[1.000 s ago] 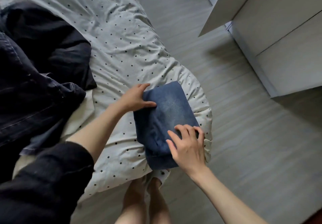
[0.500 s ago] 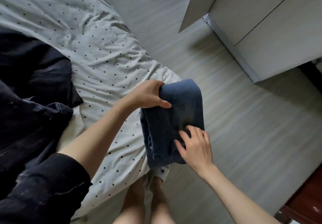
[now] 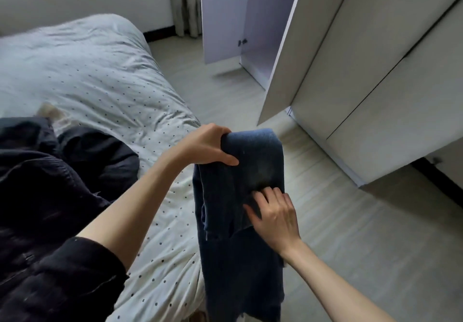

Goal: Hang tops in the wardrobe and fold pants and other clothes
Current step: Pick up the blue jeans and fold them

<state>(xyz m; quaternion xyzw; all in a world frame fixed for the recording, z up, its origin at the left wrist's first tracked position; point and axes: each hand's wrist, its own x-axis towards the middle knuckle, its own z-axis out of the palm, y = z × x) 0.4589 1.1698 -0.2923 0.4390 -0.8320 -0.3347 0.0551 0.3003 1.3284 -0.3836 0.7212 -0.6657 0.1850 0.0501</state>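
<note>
A pair of folded blue jeans point(image 3: 250, 171) hangs in the air beside the bed's corner, its lower layers drooping down. My left hand point(image 3: 210, 148) grips the top fold, thumb in front and fingers curled over it. My right hand point(image 3: 274, 214) lies on the front of the jeans lower down, its fingers bent into the cloth and its thumb against the fabric. The wardrobe point(image 3: 375, 83) stands to the right with one door point(image 3: 288, 53) swung open.
The bed point(image 3: 100, 83) with a dotted pale cover fills the left. A heap of dark clothes point(image 3: 50, 176) lies on it near me. A second open wardrobe door point(image 3: 223, 15) stands further back. Pale wood floor point(image 3: 350, 234) runs between bed and wardrobe.
The jeans have come up off the bed and now hang from my left hand. My view has lifted toward the wardrobe. My right hand stayed on the jeans' front.
</note>
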